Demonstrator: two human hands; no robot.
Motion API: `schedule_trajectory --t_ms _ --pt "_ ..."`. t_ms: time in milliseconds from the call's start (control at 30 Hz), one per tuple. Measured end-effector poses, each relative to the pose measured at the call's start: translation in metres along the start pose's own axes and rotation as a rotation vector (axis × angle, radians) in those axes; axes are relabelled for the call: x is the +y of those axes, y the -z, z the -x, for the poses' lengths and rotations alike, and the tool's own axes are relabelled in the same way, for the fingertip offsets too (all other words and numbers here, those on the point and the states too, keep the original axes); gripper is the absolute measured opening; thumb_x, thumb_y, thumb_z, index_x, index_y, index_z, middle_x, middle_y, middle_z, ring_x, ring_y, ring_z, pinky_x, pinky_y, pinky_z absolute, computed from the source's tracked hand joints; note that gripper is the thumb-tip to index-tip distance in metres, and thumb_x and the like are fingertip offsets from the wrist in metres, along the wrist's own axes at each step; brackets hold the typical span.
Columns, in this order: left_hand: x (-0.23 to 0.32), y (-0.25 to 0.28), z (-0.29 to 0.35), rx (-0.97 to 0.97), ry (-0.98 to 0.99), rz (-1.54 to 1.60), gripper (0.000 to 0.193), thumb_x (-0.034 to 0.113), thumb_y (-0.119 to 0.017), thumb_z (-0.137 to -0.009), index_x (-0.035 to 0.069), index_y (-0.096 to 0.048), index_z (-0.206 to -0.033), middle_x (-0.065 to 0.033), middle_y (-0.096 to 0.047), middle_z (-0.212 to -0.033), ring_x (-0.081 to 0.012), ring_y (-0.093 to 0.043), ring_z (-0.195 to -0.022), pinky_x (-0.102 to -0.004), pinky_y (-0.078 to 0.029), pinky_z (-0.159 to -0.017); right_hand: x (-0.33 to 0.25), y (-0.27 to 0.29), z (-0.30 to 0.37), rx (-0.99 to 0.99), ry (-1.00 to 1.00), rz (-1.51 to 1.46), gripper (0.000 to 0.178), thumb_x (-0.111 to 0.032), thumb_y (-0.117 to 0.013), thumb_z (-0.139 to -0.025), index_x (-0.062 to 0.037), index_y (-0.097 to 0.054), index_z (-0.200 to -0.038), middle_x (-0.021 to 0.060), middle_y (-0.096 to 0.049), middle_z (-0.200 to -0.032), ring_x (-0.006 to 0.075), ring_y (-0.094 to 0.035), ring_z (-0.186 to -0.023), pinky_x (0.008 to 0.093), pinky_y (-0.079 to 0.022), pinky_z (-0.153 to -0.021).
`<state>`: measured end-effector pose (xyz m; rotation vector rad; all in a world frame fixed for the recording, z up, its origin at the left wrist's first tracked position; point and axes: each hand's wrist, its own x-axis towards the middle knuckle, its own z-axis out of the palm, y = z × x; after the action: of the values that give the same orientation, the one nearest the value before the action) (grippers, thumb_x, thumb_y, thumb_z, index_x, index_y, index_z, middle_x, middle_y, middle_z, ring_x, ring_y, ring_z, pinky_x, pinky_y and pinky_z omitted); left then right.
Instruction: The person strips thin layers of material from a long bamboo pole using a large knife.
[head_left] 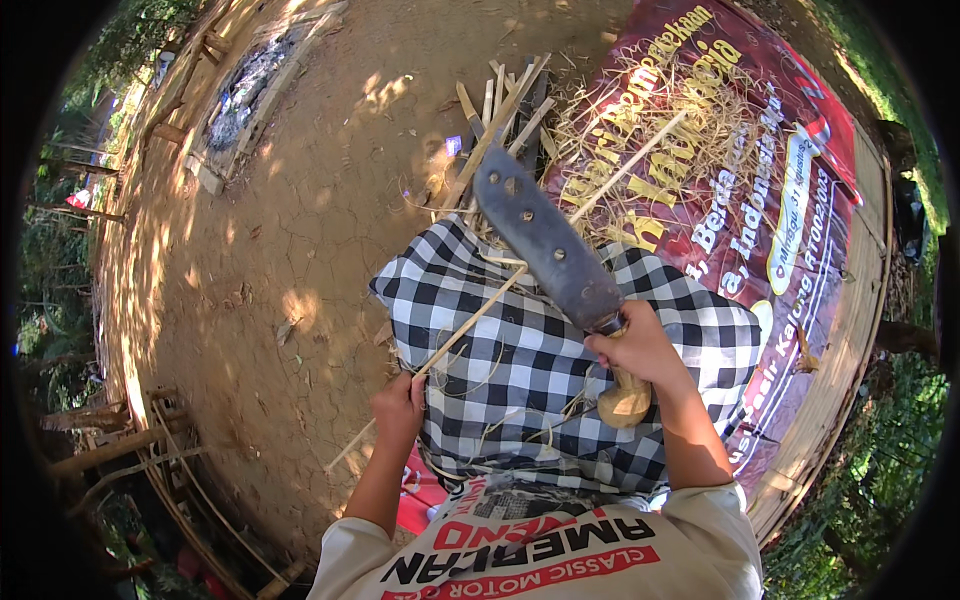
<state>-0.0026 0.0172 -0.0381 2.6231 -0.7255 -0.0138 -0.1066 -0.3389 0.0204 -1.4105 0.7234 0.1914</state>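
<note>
Item: thin pale strip of split wood point(470, 322), lying on a slant from near left toward far right, across the lap and passing behind the blade; a length in line with it shows beyond, over the shavings. Contact between strip and cutting edge: cannot be told from this view.

Left hand point(398, 400): clamped around the strip, at the left edge of the cloth; a short tail of strip runs out toward near left.

Right hand point(637, 348): fingers closed around the handle of a broad-bladed machete point(548, 240), dark metal, several round marks along the blade, blunt tip pointing far left; wooden handle point(627, 398) with bulbous butt at the near end.

Cloth point(520, 400): black-and-white checked, spread over the lap, scattered with fine slivers.

Shavings point(650, 150): loose, curled, straw-coloured heap, far right, on a dark red printed banner point(832, 235).

Split sticks point(500, 105): rough bundle on the ground, far side, just left of the shavings.

Ground point(250, 330): bare, cracked brown earth, sun-dappled.

Ash patch point(245, 95): grey, framed by timber, far left.

Bamboo slats point(872, 290): along the banner's right edge.

T-shirt point(520, 560): pale, printed, near edge.
</note>
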Motion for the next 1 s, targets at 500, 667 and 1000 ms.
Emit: schedule_trajectory --t_ms 500,667,1000 --pt "0.005 -0.002 -0.001 0.031 -0.006 -0.045 0.03 0.025 -0.059 -0.091 0.006 -0.052 -0.069 -0.0162 -0.054 -0.06 -0.0367 -0.054 -0.053 -0.0442 -0.039 -0.047 0.033 -0.053 0.012 -0.018 -0.007 -0.043 0.013 0.004 -0.066 -0.073 0.0046 -0.057 -0.082 0.0061 -0.059 -0.067 0.0124 -0.059 -0.053 0.0269 -0.047 -0.048" --pt "0.004 0.002 0.001 0.015 -0.016 -0.062 0.031 0.027 -0.06 -0.091 0.006 -0.052 -0.069 -0.016 -0.053 -0.059 -0.0363 -0.054 -0.053 -0.0438 -0.038 -0.047 0.026 -0.037 0.014 -0.175 -0.118 -0.212 0.014 0.003 -0.063 -0.073 0.0063 -0.056 -0.085 0.0068 -0.059 -0.069 0.015 -0.058 -0.052 0.0296 -0.048 -0.049" --pt "0.006 -0.003 0.0 0.069 -0.018 0.027 0.028 0.023 -0.061 -0.09 0.005 -0.051 -0.07 -0.016 -0.051 -0.059 -0.0372 -0.052 -0.053 -0.0438 -0.039 -0.048 0.008 -0.012 0.01 -0.066 -0.006 -0.161 0.011 0.002 -0.065 -0.073 0.0058 -0.058 -0.081 0.0082 -0.06 -0.066 0.0153 -0.059 -0.051 0.0302 -0.049 -0.049"
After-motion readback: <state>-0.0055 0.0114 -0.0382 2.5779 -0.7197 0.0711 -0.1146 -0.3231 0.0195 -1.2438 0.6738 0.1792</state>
